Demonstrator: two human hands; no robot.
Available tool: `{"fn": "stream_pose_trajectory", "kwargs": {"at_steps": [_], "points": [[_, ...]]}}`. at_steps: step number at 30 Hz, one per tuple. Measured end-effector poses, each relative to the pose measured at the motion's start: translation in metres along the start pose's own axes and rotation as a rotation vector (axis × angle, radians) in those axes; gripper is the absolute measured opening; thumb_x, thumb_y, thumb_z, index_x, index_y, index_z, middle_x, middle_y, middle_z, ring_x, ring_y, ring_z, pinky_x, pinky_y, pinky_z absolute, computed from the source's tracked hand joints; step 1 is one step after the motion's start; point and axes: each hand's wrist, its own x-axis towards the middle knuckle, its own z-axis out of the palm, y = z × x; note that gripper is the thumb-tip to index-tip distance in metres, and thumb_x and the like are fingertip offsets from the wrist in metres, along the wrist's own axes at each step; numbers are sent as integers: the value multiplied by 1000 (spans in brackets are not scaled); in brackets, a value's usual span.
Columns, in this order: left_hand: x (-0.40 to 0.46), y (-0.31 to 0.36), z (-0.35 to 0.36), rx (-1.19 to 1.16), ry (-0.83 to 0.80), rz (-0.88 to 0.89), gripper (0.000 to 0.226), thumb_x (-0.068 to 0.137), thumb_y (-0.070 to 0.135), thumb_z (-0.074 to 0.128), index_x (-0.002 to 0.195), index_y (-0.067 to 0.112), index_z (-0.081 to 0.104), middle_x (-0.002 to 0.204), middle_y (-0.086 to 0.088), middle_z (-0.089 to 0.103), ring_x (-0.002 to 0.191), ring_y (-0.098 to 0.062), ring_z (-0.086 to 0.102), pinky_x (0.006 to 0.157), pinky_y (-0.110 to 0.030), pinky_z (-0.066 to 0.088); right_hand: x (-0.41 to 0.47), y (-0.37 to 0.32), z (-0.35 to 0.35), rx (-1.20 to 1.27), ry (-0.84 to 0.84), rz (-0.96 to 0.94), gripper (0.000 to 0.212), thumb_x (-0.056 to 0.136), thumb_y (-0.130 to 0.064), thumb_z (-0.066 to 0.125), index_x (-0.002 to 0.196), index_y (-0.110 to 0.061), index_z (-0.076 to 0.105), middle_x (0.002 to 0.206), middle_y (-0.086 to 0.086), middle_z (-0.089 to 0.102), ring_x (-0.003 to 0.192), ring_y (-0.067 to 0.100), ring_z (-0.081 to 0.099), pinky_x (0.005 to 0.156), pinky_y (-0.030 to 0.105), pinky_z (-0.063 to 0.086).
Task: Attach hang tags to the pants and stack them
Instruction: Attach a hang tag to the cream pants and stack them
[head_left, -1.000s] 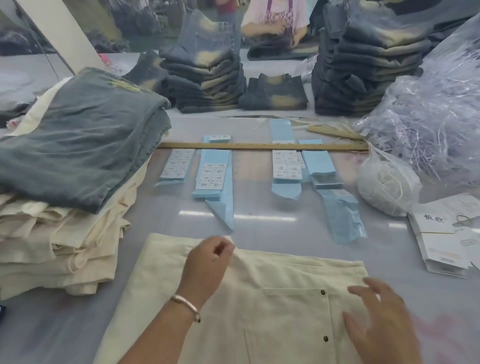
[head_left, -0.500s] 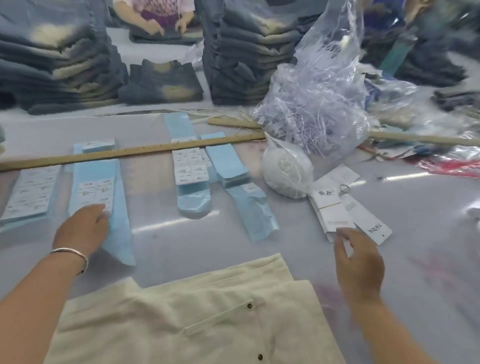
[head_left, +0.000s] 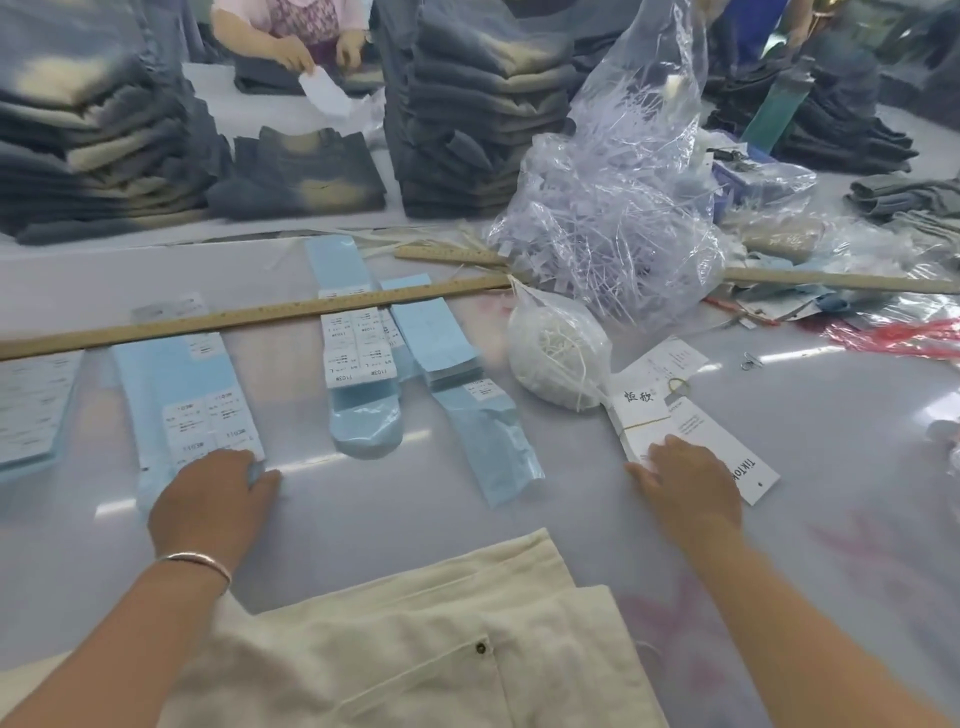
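Cream pants (head_left: 426, 644) lie flat at the table's near edge, a back pocket with a snap facing up. My left hand (head_left: 208, 499) rests on the lower end of a blue sticker sheet (head_left: 187, 405) with white size labels; its fingertips are hidden. My right hand (head_left: 685, 483) lies on a stack of white hang tags (head_left: 670, 415) to the right, fingers curled over the stack's near end. Whether either hand has lifted anything is unclear.
More blue label sheets (head_left: 358, 358) lie under a long wooden ruler (head_left: 249, 317). A small bag of white strings (head_left: 556, 353) and a big clear bag of plastic fasteners (head_left: 613, 208) sit beyond the tags. Stacked dark jeans (head_left: 467, 114) line the back; another person works there.
Both hands left the cream pants and reached forward. The left went onto the blue label sheet, the right onto the hang tag stack. The view swung right.
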Motion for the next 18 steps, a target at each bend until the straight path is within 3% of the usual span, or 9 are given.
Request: {"fn": "stream_pose_trajectory", "kwargs": {"at_steps": [3,8,12,16,18], "points": [[6,1,-3,5,-3,-4,25,92,31,55,77,12,61,91,-9,60,84,-29,55,66,-33,39,1,-5,-8,-118,20,-34,33,101,-30,36,81,-17,58,99,1,62,94,24,57,70,31,31],[11,1,-7,84,-7,2,28,94,25,51,75,9,62,85,-10,58,78,-31,56,66,-34,46,6,-17,-7,-293,-34,41,18,96,-13,42,99,-19,59,102,-2,62,95,19,61,63,25,32],[13,0,-7,97,-27,-29,34,95,25,48,71,6,62,80,-10,55,74,-31,55,63,-33,43,10,-20,-6,-362,-28,74,17,93,-11,48,100,-21,60,100,-4,63,92,17,63,60,23,32],[13,0,-7,30,-28,-64,38,97,28,46,75,3,64,79,-12,57,71,-31,54,62,-33,43,13,-21,-4,-333,0,92,19,93,-11,47,101,-20,61,100,-3,63,89,19,62,60,23,32],[13,-1,-8,23,-26,-56,35,97,26,47,75,4,64,81,-12,59,71,-31,54,63,-34,44,14,-17,-3,-193,36,105,15,94,-17,50,94,-21,64,97,0,62,81,23,54,61,24,33]]}}
